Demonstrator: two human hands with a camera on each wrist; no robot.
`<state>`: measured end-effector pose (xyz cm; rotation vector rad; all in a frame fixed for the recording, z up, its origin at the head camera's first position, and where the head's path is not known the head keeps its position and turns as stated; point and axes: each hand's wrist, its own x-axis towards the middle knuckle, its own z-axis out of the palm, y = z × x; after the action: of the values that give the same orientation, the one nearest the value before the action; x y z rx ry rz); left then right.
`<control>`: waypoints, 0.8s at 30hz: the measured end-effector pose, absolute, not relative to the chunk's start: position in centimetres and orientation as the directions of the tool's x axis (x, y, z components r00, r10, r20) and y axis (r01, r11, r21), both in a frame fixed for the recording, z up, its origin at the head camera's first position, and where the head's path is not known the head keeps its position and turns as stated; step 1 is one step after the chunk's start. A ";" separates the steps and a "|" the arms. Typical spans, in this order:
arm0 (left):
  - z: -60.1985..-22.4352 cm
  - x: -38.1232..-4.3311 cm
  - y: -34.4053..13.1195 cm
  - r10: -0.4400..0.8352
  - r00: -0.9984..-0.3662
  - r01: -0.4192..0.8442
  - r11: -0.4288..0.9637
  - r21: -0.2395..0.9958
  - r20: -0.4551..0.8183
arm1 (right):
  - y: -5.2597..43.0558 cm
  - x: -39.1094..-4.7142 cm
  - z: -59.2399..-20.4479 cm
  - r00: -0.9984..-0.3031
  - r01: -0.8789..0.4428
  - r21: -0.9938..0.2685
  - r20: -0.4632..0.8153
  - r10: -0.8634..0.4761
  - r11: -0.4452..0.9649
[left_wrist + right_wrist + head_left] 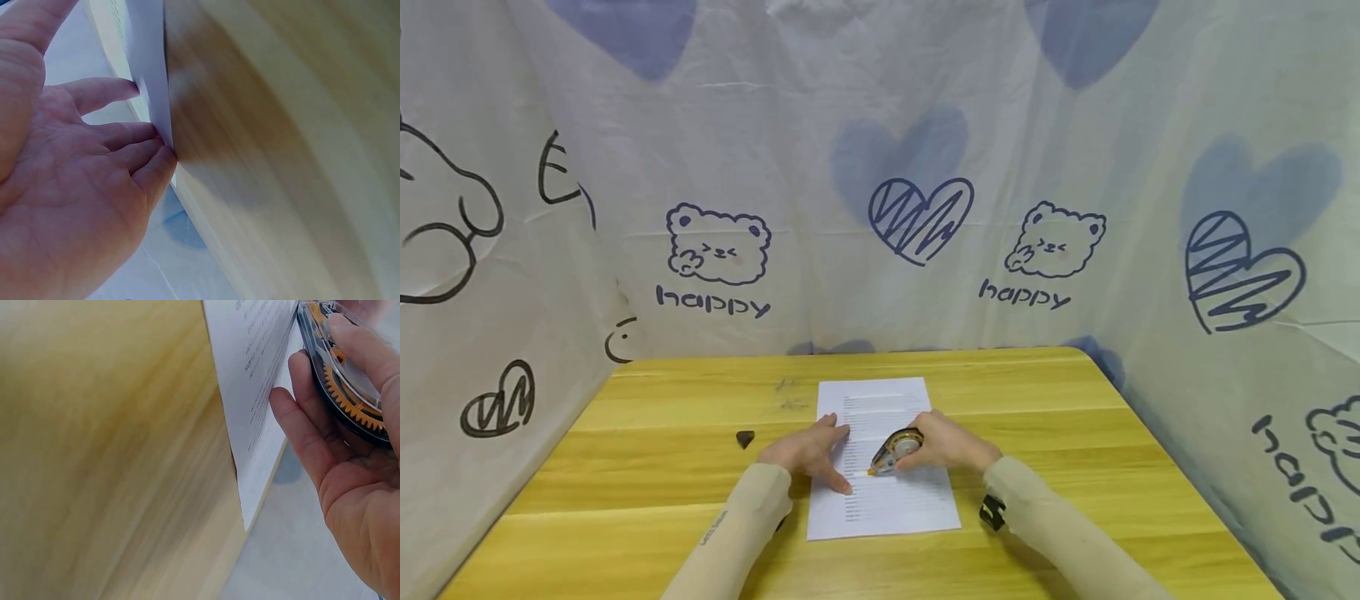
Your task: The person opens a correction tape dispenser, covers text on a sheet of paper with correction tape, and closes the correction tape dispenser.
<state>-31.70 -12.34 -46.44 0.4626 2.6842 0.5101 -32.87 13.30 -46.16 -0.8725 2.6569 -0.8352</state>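
A printed sheet of paper [895, 508] lies on the wooden table, covered in lines of small text. My right hand [946, 442] grips a correction tape dispenser [898, 448] with a clear case, and its orange tip meets the page near the middle. In the right wrist view an orange gear shows inside the dispenser [353, 400], with the thumb laid along its side. My left hand [808, 450] rests with spread fingers on the left edge of the sheet. In the left wrist view those fingertips touch the paper [149, 56] at its border.
A small black object [745, 438] lies on the table [670, 483] left of the left hand. Another black piece [992, 512] sits by the right wrist. Behind the table hangs a pale curtain [820, 275] printed with bears and hearts.
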 end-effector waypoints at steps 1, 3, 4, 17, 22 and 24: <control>-46.4 -31.6 -12.4 0.376 -0.878 0.242 0.882 0.404 -0.295 | 13.3 -32.9 -46.2 -0.797 -0.476 -0.582 -0.032 -0.603 0.660; -46.4 -31.6 -12.4 0.372 -0.879 0.235 0.882 0.408 -0.298 | 13.3 -32.9 -46.3 -0.794 -0.481 -0.583 -0.026 -0.607 0.655; -46.3 -31.5 -12.4 0.372 -0.879 0.232 0.880 0.414 -0.299 | 13.3 -32.9 -46.3 -0.795 -0.481 -0.585 -0.024 -0.606 0.654; -46.5 -31.7 -12.5 0.374 -0.883 0.229 0.871 0.435 -0.284 | 13.3 -32.8 -46.4 -0.799 -0.478 -0.591 -0.014 -0.601 0.650; -46.5 -31.6 -12.4 0.373 -0.883 0.223 0.869 0.441 -0.287 | 13.3 -32.8 -46.3 -0.800 -0.479 -0.586 -0.016 -0.600 0.654; -46.4 -31.5 -12.4 0.377 -0.882 0.228 0.867 0.443 -0.284 | 13.3 -32.7 -46.3 -0.807 -0.475 -0.577 -0.016 -0.591 0.664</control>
<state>-31.50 -12.40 -46.36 0.4497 2.6753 0.5711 -32.75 13.32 -46.31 -0.8681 2.6774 -0.8435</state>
